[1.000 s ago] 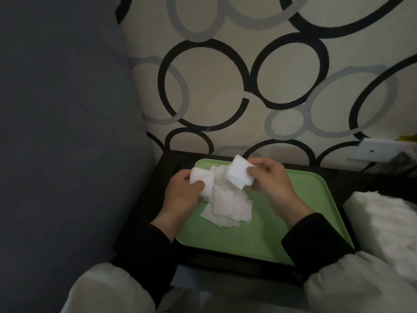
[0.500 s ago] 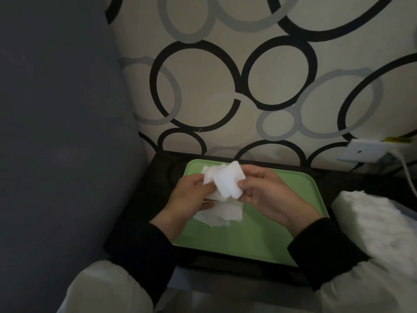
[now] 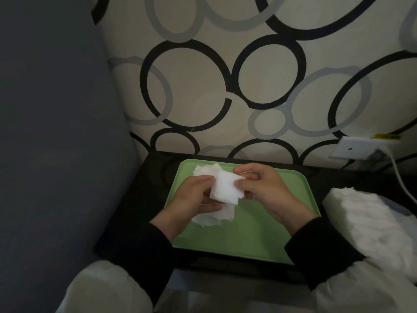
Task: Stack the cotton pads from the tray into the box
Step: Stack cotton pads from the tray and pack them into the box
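Observation:
A green tray (image 3: 259,240) lies on a dark table. Above its left half my left hand (image 3: 191,195) and my right hand (image 3: 264,188) together hold a small bundle of white square cotton pads (image 3: 226,188); the right thumb pinches its right edge, the left fingers curl round its left side. More loose pads (image 3: 216,216) lie on the tray under the hands, and some (image 3: 205,169) show behind my left hand. A long white stack of pads (image 3: 365,213) sits at the right; the box under it is barely visible.
The dark table (image 3: 144,199) stands against a wall with ring-patterned paper. A dark grey upholstered surface (image 3: 56,132) fills the left. A white wall socket (image 3: 354,147) with a white cable (image 3: 399,177) is at the right.
The two hands came together; the pad held by my right hand joined the ones in my left hand, forming one bundle held by both. The camera shifted slightly.

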Motion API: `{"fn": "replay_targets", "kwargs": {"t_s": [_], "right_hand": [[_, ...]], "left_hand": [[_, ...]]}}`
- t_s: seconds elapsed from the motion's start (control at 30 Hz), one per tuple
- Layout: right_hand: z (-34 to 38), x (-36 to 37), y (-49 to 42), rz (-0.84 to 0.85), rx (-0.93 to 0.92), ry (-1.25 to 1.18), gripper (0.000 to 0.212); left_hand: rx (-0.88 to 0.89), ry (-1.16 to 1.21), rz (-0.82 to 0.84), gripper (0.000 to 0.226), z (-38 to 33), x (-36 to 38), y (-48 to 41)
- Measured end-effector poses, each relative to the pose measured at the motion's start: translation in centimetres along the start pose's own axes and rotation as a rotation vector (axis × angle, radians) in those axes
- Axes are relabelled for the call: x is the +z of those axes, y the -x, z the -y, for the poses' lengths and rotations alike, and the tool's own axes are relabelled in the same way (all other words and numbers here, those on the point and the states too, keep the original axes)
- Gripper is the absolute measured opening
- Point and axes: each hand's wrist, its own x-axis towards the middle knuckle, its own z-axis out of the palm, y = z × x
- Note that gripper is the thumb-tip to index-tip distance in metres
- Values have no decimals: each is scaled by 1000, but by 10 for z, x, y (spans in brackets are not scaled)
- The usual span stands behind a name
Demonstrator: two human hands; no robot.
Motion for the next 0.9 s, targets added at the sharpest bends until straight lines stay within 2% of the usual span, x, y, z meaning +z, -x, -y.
{"fn": "replay_targets", "kwargs": {"t_s": [0.13,0.2,0.6,0.9], "right_hand": [[-1,1,-1,-41,-30,8,23],[-1,2,-1,-54,-49,21,23],[-2,-1,-2,-99,-66,57,12],[1,-8,-2,-141,-59,-67,11]], "left_hand": [[16,-4,72,15,0,-1,2],[48,-67,104,24,2,0,2],[25,-10,124,40,4,-4,-1],[14,-13,88,41,8,-10,-6]]}}
